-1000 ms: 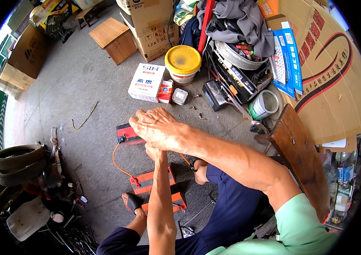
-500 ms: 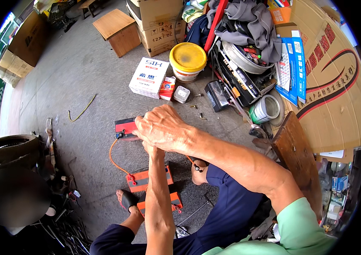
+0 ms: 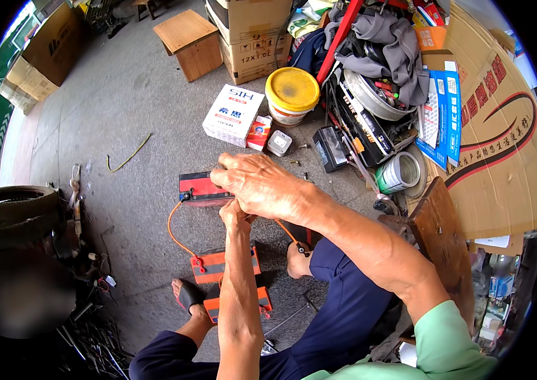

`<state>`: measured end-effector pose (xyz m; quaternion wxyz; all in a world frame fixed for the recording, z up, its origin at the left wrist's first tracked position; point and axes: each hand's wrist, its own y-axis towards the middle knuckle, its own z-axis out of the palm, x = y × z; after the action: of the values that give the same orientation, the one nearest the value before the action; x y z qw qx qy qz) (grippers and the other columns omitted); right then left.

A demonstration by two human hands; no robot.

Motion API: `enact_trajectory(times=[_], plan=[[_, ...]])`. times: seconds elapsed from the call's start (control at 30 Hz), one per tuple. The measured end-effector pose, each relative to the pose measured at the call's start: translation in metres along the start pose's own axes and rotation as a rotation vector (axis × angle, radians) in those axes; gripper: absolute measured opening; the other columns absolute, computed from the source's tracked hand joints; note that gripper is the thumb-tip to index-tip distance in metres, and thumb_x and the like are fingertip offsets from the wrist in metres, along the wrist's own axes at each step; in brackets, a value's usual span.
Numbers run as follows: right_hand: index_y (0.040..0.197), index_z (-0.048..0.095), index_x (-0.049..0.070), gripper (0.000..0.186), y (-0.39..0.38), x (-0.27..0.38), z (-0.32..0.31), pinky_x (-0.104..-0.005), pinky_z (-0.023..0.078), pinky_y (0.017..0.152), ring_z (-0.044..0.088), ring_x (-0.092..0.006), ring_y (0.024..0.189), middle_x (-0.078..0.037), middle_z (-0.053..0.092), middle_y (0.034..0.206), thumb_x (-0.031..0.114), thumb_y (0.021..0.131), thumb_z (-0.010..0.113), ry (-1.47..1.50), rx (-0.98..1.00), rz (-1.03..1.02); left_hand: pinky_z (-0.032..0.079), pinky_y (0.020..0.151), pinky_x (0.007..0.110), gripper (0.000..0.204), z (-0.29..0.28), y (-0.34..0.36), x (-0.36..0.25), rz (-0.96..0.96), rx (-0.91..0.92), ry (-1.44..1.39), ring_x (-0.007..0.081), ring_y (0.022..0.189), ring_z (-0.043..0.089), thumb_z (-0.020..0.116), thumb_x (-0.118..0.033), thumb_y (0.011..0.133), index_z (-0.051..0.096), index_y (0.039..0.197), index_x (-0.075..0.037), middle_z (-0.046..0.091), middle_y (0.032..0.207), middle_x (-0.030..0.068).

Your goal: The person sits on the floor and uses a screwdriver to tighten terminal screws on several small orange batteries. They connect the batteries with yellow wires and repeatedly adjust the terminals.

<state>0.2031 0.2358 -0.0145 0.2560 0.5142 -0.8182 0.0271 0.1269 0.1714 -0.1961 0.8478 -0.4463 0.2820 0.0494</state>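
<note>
My right hand (image 3: pixel 259 183) is bent over the right end of a red-and-black battery (image 3: pixel 195 183), its fingers curled; what they hold is hidden. Directly under it my left hand (image 3: pixel 237 216) is closed at the battery's near side, gripping something I cannot make out. An orange cable (image 3: pixel 170 228) curves from the battery's left terminal to an orange battery (image 3: pixel 208 266) nearer me. Another orange battery (image 3: pixel 262 297) lies below that, partly behind my left forearm. A second cable (image 3: pixel 287 231) runs down on the right to a black terminal end by my bare foot.
Stacked tyres (image 3: pixel 15 212) and metal parts lie at left. Ahead are a white box (image 3: pixel 230 117), a yellow-lidded bucket (image 3: pixel 292 88), cartons (image 3: pixel 249 54) and a wooden stool (image 3: pixel 189 38). At right are piled tools, a can (image 3: pixel 398 171), a wooden board (image 3: pixel 439 234) and large cardboard (image 3: pixel 490 139).
The view has shifted slightly. Both hands stay together at the red-and-black battery; my right fingers have moved a little, so more of the battery's top shows.
</note>
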Motion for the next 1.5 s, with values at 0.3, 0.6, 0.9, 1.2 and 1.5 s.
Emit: enact_trajectory(times=[0.3, 0.6, 0.9, 1.2, 1.5], plan=[[0.083, 0.055, 0.002, 0.027, 0.012, 0.024, 0.010, -0.0411, 0.049, 0.065, 0.063, -0.0317, 0.066, -0.014, 0.060, 0.066, 0.028, 0.091, 0.053, -0.173, 0.045, 0.088, 0.041, 0.039, 0.032, 0.024, 0.001, 0.006, -0.002, 0.057, 0.042, -0.217, 0.0175, 0.052, 0.057, 0.068, -0.022, 0.081, 0.064, 0.086, 0.001, 0.062, 0.073, 0.0081], [0.080, 0.052, 0.001, 0.021, 0.013, 0.019, 0.006, -0.0446, 0.047, 0.052, 0.061, -0.0347, 0.054, -0.015, 0.057, 0.056, 0.020, 0.087, 0.055, -0.244, -0.036, 0.075, 0.042, 0.039, 0.032, 0.033, 0.005, -0.002, 0.008, 0.152, -0.245, 0.171, 0.0162, 0.049, 0.055, 0.065, -0.027, 0.084, 0.066, 0.076, 0.004, 0.062, 0.064, 0.0093], [0.090, 0.052, 0.002, 0.023, 0.018, 0.021, 0.006, -0.0457, 0.047, 0.055, 0.060, -0.0348, 0.056, -0.015, 0.059, 0.059, 0.024, 0.087, 0.055, -0.350, -0.061, 0.163, 0.051, 0.048, 0.036, 0.036, -0.007, 0.021, 0.027, 0.113, -0.295, 0.402, 0.0224, 0.054, 0.062, 0.060, -0.030, 0.086, 0.066, 0.075, 0.004, 0.065, 0.068, 0.0138], [0.093, 0.050, 0.000, 0.025, 0.029, 0.033, 0.002, -0.0489, 0.046, 0.056, 0.060, -0.0379, 0.059, -0.020, 0.060, 0.062, 0.024, 0.088, 0.053, -0.239, 0.174, 0.306, 0.048, 0.048, 0.031, 0.033, -0.021, -0.006, 0.065, 0.015, -0.106, 0.439, 0.0199, 0.053, 0.060, 0.056, -0.026, 0.087, 0.063, 0.077, 0.004, 0.062, 0.064, 0.0118], [0.088, 0.053, 0.001, 0.023, 0.025, 0.031, 0.006, -0.0493, 0.047, 0.060, 0.061, -0.0383, 0.059, -0.020, 0.059, 0.060, 0.024, 0.090, 0.053, -0.254, 0.123, 0.254, 0.055, 0.052, 0.033, 0.026, -0.004, -0.074, 0.062, -0.111, -0.097, 0.350, 0.0189, 0.058, 0.062, 0.043, -0.014, 0.095, 0.056, 0.086, 0.006, 0.061, 0.069, 0.0109]])
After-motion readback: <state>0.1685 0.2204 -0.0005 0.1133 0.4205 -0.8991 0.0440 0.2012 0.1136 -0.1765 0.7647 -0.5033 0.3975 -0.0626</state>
